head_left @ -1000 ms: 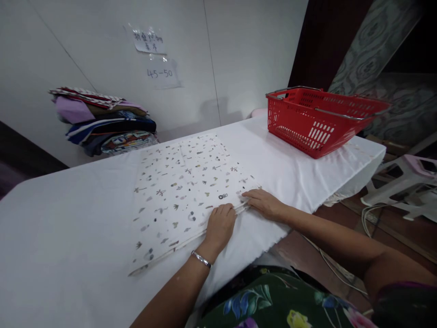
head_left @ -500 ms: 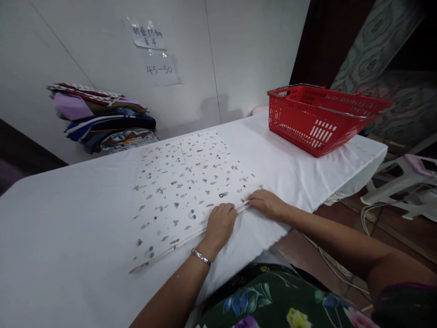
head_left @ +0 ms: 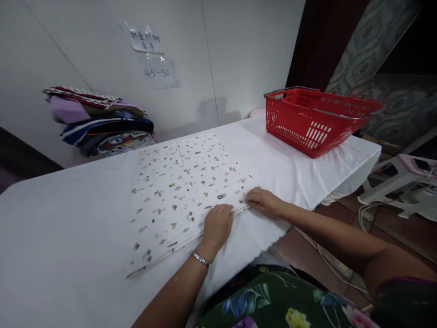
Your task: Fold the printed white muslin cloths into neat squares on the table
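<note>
Left hand (head_left: 217, 224): curled over edge of cloth (head_left: 180, 187), pinch unclear
Right hand (head_left: 264, 202): same, just beside left
Basket (head_left: 290, 130): beyond right hand

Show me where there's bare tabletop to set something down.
Bare white tablecloth lies left of the printed fabric, and between the fabric's right edge and the red basket. It's crowded along the fabric's near edge, where the left hand and right hand sit close together.

Workroom, seemingly: cloth-covered table (head_left: 68, 228), fabric stack (head_left: 107, 123), handwritten wall signs (head_left: 158, 77).
</note>
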Motion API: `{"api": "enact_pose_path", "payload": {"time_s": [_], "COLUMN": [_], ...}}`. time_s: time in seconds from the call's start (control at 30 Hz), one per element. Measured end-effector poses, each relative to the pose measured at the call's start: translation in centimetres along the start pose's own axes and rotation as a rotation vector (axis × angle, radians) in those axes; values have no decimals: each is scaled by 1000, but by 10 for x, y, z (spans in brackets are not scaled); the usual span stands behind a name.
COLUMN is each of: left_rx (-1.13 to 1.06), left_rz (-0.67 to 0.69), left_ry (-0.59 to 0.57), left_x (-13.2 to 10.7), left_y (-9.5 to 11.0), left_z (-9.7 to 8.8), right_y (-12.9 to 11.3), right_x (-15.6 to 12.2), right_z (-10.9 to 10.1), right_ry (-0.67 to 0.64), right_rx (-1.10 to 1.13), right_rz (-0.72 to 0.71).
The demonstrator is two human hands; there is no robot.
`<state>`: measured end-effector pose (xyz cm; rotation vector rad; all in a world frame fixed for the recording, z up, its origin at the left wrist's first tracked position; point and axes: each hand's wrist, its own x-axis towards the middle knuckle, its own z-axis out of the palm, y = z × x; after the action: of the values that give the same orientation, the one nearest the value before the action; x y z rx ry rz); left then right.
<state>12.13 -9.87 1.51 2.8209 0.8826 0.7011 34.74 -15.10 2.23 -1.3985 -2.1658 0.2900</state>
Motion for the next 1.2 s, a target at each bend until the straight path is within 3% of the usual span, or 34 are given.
{"api": "enact_pose_path", "payload": {"time_s": [0.13, 0.43, 0.7, 0.87, 1.1, 1.2], "left_rx": [85, 169, 157, 109, 120, 130], "left_rz": [-33, 131, 97, 103, 105, 107], "left_ry": [-52, -72, -70, -71, -80, -76], "left_x": [1, -2, -5, -4, -2, -3], "left_y": [-1, 1, -3, -4, -4, -5], "left_z": [-2, -2, -1, -2, -2, -1], "right_y": [0, 4, 20, 39, 39, 38], "right_x": [2, -1, -19, -34, -36, -29], "right_z": [-2, -7, -25, -33, -36, -38], "right_ry": [-55, -42, -5, 124, 137, 150], "right_rx": [-70, -100, -92, -101, -37, 21], "right_rz": [-66, -98, -89, 46, 158, 332]}}
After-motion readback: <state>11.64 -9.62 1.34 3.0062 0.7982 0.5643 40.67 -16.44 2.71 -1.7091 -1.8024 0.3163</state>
